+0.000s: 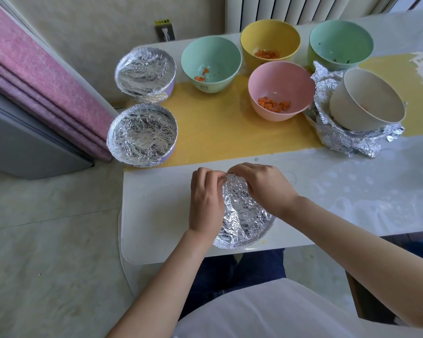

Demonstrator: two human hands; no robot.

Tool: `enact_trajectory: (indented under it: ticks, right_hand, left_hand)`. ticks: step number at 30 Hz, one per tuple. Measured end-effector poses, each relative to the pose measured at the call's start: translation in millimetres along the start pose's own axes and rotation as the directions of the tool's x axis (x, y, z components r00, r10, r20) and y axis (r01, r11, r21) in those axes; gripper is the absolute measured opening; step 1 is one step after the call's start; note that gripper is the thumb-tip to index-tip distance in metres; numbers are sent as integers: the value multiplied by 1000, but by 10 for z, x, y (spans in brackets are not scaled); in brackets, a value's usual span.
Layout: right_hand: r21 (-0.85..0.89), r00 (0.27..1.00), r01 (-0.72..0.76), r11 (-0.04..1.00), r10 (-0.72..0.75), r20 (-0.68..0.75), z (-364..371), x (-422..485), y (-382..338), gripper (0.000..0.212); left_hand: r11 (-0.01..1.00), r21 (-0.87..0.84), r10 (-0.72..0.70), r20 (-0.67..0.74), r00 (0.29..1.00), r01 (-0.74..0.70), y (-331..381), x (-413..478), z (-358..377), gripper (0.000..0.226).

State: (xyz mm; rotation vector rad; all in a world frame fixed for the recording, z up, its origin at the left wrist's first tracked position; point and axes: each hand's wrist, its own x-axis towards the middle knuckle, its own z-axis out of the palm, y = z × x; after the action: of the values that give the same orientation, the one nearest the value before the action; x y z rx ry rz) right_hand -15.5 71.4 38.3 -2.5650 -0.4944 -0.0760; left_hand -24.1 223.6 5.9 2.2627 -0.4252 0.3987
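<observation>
Both hands pinched the far rim of a foil bowl (244, 220) on the worktop (156, 203).
The foil bowl sat well nearer the person than the pink bowl (281, 93), slightly to its left. The left hand (205, 201) lay along its left side, the right hand (261, 189) across its top. Both sets of fingers (238, 170) were curled and clamped on the foil edge, almost meeting.

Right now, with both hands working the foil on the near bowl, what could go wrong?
1. The left hand and right hand pinch the crinkled foil at the far rim; it may tear there.
2. The bowl sits close to the front edge of the table; a pull toward the person might slide it off.
</observation>
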Motion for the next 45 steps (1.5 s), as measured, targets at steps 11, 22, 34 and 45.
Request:
enact_trajectory:
  ticks: [11, 22, 34, 45]
  right_hand:
    - [237, 989, -114, 965, 87, 123, -62, -87, 11, 33]
    - [245, 984, -171, 954, 154, 87, 12, -248, 24, 34]
    - [332, 962, -257, 908, 205, 182, -45, -244, -9, 36]
    - [230, 924, -368, 901, 328, 194, 22, -169, 132, 28]
  left_hand:
    - [990, 126, 59, 29, 998, -63, 18, -71, -37, 36]
    - [990, 139, 6, 49, 999, -13, 51, -125, -52, 38]
    - [995, 86, -52, 42, 998, 48, 64, -144, -121, 34]
    - [861, -102, -492, 76, 867, 498, 120, -214, -56, 21]
